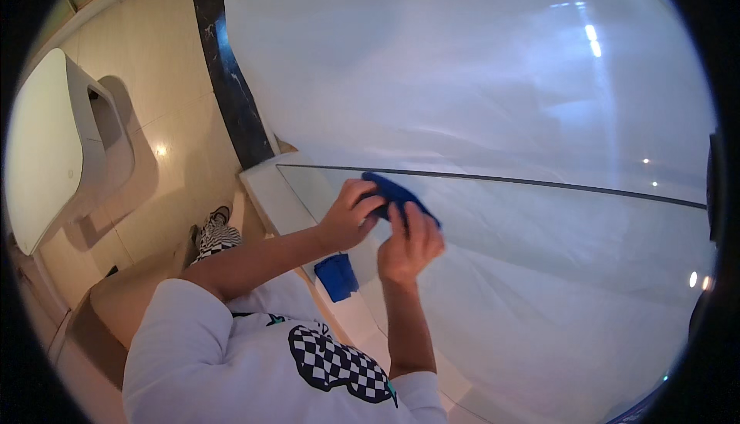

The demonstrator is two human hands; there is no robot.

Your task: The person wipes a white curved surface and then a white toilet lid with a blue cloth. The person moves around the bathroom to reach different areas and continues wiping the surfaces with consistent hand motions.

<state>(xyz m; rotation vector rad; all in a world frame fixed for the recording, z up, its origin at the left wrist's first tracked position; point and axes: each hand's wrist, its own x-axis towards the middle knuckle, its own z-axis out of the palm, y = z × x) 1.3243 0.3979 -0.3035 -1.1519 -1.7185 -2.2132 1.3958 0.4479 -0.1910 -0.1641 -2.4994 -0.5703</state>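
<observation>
Both of my hands grip a dark blue cloth [402,197] over the lower glass pane [520,250], just below its dark upper edge. My left hand [350,216] pinches the cloth's left part between thumb and fingers. On its right part lie the bent fingers of my right hand [411,245]. A second blue piece, seemingly a folded cloth [337,278], rests on the pale ledge, below my left hand. Whether the held cloth touches the glass cannot be told.
Large white sheeting or a pale panel [462,77] with light reflections fills the upper right. A black marble strip [231,77] borders it. At the far left a white rounded fixture [49,152] stands over beige tiles [167,117]. A brown box-like object [133,291] is beside me.
</observation>
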